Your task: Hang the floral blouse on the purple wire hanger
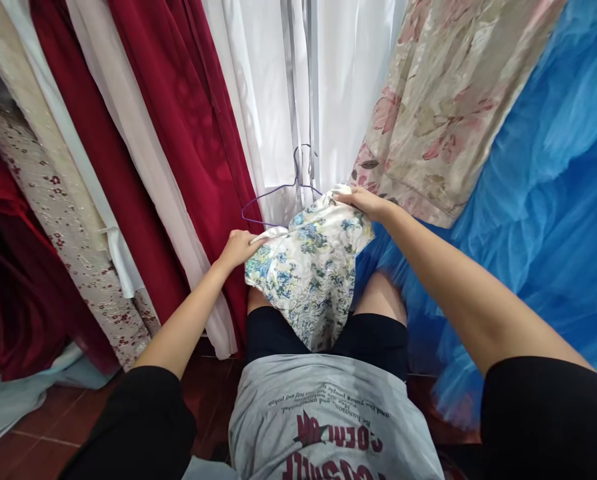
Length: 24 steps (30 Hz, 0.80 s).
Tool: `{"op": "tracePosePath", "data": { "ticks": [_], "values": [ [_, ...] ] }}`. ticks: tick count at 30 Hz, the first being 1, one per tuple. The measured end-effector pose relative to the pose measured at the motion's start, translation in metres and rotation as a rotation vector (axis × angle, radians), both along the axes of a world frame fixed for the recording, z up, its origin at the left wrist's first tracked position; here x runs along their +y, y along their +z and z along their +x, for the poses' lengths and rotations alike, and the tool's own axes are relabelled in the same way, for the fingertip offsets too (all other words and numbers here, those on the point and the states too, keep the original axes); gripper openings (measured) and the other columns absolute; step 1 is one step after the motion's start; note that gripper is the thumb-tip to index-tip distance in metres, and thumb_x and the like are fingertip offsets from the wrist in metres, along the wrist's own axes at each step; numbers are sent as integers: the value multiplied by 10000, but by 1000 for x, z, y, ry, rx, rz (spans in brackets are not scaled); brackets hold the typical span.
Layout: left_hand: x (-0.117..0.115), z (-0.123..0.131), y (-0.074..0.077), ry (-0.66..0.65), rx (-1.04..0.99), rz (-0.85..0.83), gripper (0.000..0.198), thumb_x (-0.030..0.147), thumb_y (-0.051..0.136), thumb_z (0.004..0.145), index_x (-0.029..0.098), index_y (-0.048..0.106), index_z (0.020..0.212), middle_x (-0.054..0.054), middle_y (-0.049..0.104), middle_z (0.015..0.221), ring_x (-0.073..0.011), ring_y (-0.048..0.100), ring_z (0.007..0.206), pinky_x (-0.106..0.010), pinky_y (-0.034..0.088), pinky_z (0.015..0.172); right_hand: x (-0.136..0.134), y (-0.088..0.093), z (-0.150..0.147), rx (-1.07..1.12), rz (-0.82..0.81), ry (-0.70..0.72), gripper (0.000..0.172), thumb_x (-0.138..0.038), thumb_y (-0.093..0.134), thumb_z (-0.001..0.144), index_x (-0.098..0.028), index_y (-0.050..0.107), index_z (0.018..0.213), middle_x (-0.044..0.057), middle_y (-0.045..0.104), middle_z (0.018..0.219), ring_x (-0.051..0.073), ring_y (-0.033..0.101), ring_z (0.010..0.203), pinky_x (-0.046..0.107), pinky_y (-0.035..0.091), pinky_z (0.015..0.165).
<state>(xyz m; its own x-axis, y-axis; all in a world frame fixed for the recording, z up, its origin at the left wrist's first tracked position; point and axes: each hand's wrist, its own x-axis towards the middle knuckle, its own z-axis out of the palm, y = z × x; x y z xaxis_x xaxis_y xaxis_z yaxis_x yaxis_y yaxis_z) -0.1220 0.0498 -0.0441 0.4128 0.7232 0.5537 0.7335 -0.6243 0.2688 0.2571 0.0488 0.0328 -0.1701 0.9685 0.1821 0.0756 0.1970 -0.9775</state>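
White cotton-looking cloth printed with blue, green and yellow flowers, a small garment (pixel 311 267), is pinched at its upper edge by both hands. The left hand (pixel 237 249) has its fingers closed on the folded white border at one corner; the right hand (pixel 369 203) grips the opposite, higher corner, fingers likewise closed on the cloth. Between them the garment spreads out and narrows downward, in front of black shorts (pixel 271 333) and between the bare thighs.

Just beyond its upper edge is a thin purple hanger (pixel 297 177), partly hidden behind the cloth. Behind that hang long white drapes (pixel 338 87) with narrow grey strips. To the left are dark red fabric (pixel 178 100), pale pink cloth (pixel 123 127) and beige fabric with small red flowers (pixel 53 180); to the right, a beige garment with large pink flowers (pixel 443 120) and bright blue tulle (pixel 533 200). Reddish-brown tiles (pixel 48 427) cover the floor.
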Motion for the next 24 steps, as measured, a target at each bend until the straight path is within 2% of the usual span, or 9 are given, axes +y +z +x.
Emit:
{"op": "tracePosePath", "data": {
  "ticks": [3, 6, 10, 12, 14, 16, 19, 21, 24],
  "values": [
    [17, -35, 2, 100, 57, -32, 255, 413, 602, 857, 197, 662, 736, -25, 649, 693, -218, 570, 780, -309, 380, 799, -8, 7, 12, -67, 37, 23, 173, -237, 839, 785, -164, 727, 894, 44, 729, 715, 166, 643, 617, 276, 555, 627],
    [40, -43, 17, 173, -51, -14, 137, 248, 526, 849, 199, 653, 834, -40, 692, 815, -223, 583, 822, -310, 415, 817, -12, 15, 15, -117, 23, 48, 170, -235, 844, 775, -180, 727, 885, 59, 726, 704, 185, 647, 613, 294, 564, 594],
    [72, -12, 57, 260, -234, 69, 223, 99, 443, 804, 182, 605, 932, -75, 682, 966, -224, 577, 913, -324, 424, 876, -15, 21, 12, -106, -14, 106, 159, -243, 795, 796, -149, 731, 907, 97, 766, 814, 188, 682, 659, 275, 570, 587],
    [82, 12, 76, 244, -345, 36, 258, 81, 472, 766, 187, 593, 968, -57, 661, 937, -220, 575, 891, -324, 430, 863, -17, 21, 13, -103, -32, 88, 185, -270, 772, 816, -143, 739, 947, 99, 777, 832, 193, 694, 667, 274, 577, 590],
    [85, 31, 90, 184, -406, -35, 310, 91, 512, 748, 200, 577, 1030, -21, 614, 832, -208, 562, 809, -318, 435, 820, -20, 16, 18, -82, -50, 42, 211, -312, 763, 838, -148, 747, 970, 94, 782, 819, 204, 708, 671, 292, 596, 617],
    [83, 39, 97, 164, -410, -86, 322, 146, 568, 764, 210, 546, 1079, 3, 562, 768, -199, 536, 746, -312, 427, 775, -24, 6, 27, -32, -70, 29, 248, -370, 773, 846, -154, 749, 965, 96, 791, 841, 219, 731, 703, 316, 618, 670],
    [75, 33, 99, 253, -434, -146, 357, 314, 711, 754, 210, 513, 1033, -5, 559, 818, -192, 523, 750, -303, 409, 733, -30, -15, 44, 19, -92, -4, 290, -404, 832, 794, -146, 740, 890, 100, 791, 829, 217, 734, 698, 314, 618, 674],
    [67, 26, 100, 288, -463, -179, 405, 407, 773, 723, 205, 510, 956, -13, 565, 833, -185, 512, 749, -292, 399, 710, -30, -23, 52, 47, -68, -85, 276, -373, 861, 760, -139, 732, 827, 87, 773, 754, 202, 708, 638, 298, 598, 626],
    [54, 29, 104, 197, -477, -121, 342, 494, 682, 826, 198, 512, 796, -8, 542, 743, -171, 478, 707, -281, 376, 681, -23, -15, 46, 199, 59, -187, 224, -345, 809, 804, -142, 716, 818, 70, 745, 705, 203, 692, 632, 317, 586, 645]
  ]
}}
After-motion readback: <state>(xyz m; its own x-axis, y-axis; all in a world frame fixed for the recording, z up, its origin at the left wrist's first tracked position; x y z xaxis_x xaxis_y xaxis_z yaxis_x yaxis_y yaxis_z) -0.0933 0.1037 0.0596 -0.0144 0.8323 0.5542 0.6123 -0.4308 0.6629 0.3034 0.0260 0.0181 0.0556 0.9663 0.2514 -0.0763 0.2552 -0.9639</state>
